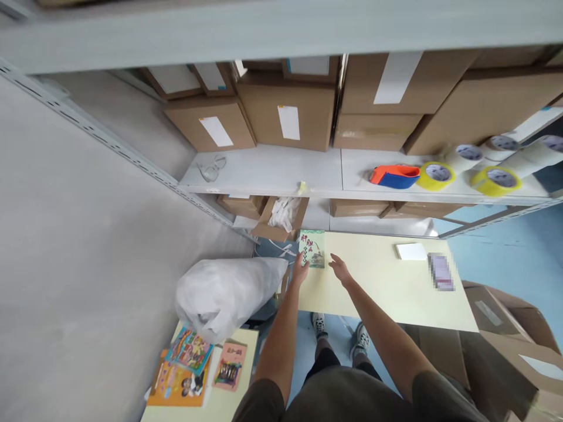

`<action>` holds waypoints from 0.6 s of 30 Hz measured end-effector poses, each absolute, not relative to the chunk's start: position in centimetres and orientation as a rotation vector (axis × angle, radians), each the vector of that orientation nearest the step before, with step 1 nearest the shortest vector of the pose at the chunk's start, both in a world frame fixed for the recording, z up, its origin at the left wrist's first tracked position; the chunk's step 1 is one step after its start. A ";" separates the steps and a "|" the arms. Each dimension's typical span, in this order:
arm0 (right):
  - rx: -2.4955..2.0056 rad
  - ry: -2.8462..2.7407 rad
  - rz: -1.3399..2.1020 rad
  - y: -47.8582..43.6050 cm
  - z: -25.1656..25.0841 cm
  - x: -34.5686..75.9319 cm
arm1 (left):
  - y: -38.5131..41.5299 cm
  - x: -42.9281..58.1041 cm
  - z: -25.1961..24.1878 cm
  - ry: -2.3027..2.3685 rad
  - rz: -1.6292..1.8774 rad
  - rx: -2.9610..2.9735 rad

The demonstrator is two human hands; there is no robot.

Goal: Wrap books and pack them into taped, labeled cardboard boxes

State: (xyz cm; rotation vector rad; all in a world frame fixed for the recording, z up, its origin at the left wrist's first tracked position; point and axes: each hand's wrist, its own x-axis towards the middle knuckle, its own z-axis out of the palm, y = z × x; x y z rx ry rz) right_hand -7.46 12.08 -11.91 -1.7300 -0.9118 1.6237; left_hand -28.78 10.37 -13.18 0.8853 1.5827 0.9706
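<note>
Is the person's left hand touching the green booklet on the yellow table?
Touching. In the head view, the left hand overlaps the lower left corner of the green booklet, with no gap between them.

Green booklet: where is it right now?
In the head view, the green booklet lies at the far left corner of the pale yellow table, the left hand touching its edge and the right hand just beside it.

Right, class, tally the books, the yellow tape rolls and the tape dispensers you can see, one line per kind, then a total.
Books: 4
Yellow tape rolls: 2
Tape dispenser: 1
Total: 7
</note>
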 end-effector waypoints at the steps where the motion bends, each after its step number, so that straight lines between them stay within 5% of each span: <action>1: -1.723 -0.946 1.570 11.9 -10.9 -6.6 | 10.2 -28.3 -12.3 1.579 0.976 0.926; 11: -1.699 -1.317 0.903 10.2 3.0 5.8 | 12.2 -20.3 -4.6 1.357 1.051 1.164; 18: -1.738 -1.330 0.683 10.4 7.7 13.6 | 15.1 -12.7 2.7 1.227 1.032 1.371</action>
